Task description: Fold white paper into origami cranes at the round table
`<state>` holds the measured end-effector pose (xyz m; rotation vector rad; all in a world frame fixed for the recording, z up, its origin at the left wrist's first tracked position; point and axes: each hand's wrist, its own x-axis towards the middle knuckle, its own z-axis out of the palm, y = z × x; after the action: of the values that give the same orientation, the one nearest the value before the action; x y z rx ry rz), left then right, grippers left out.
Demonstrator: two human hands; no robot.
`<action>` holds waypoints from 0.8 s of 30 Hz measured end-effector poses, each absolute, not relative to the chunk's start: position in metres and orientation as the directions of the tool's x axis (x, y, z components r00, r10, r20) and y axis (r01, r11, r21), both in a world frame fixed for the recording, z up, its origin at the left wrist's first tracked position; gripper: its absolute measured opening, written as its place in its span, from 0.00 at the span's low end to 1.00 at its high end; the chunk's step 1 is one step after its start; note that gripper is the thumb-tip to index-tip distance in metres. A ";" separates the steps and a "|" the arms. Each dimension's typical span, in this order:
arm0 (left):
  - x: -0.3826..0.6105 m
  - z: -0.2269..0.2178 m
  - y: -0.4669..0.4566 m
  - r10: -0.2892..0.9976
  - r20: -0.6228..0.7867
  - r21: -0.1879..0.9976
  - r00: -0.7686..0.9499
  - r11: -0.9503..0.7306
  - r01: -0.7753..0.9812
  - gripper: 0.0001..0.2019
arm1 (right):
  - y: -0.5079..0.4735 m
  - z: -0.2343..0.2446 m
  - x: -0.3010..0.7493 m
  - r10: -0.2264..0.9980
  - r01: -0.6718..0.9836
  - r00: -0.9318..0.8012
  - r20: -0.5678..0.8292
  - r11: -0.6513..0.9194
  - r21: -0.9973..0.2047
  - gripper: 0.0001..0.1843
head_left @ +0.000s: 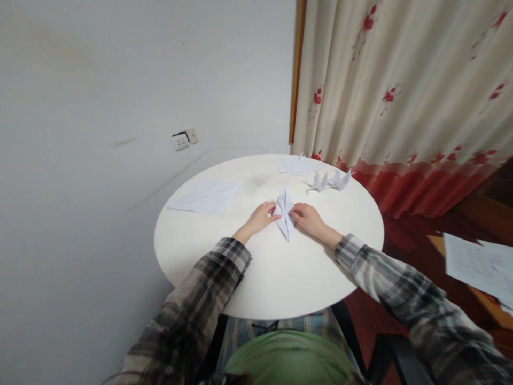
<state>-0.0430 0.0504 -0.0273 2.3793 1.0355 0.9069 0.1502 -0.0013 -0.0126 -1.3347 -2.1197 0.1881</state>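
Note:
A folded piece of white paper [285, 206], shaped like a long diamond with a crease down its middle, is held just over the round white table. My left hand [262, 215] pinches its left edge between thumb and fingers. On the opposite edge, my right hand [308, 217] grips the paper with its fingertips. The paper's two points face away from me and toward me. Beyond my right hand stand two folded paper cranes [319, 182] close together.
A flat sheet of white paper [208, 195] lies on the table [264, 289] at left. More papers [294, 166] rest at the far edge. Wall and socket [180, 141] are at left, a curtain [401, 107] behind right. Printed sheets [476, 262] lie lower right.

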 end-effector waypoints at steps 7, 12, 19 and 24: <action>-0.043 -0.028 0.049 0.762 0.434 0.596 0.481 -0.643 0.480 0.09 | 0.001 -0.016 0.149 0.841 0.761 -0.296 0.452 0.494 -0.420 0.09; -0.043 -0.028 0.049 0.783 0.416 0.628 0.462 -0.615 0.477 0.10 | 0.002 -0.018 0.150 0.822 0.729 -0.312 0.476 0.529 -0.434 0.09; -0.043 -0.027 0.048 0.783 0.402 0.607 0.474 -0.616 0.502 0.12 | 0.000 -0.018 0.149 0.808 0.679 -0.332 0.487 0.563 -0.471 0.10; -0.041 -0.022 0.042 0.766 0.390 0.598 0.512 -0.633 0.492 0.13 | -0.002 -0.018 0.149 0.796 0.663 -0.349 0.495 0.583 -0.469 0.07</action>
<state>-0.0414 0.0417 -0.0224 2.3440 1.0358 0.9014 0.1487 -0.0015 -0.0180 -1.1552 -2.1087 0.2414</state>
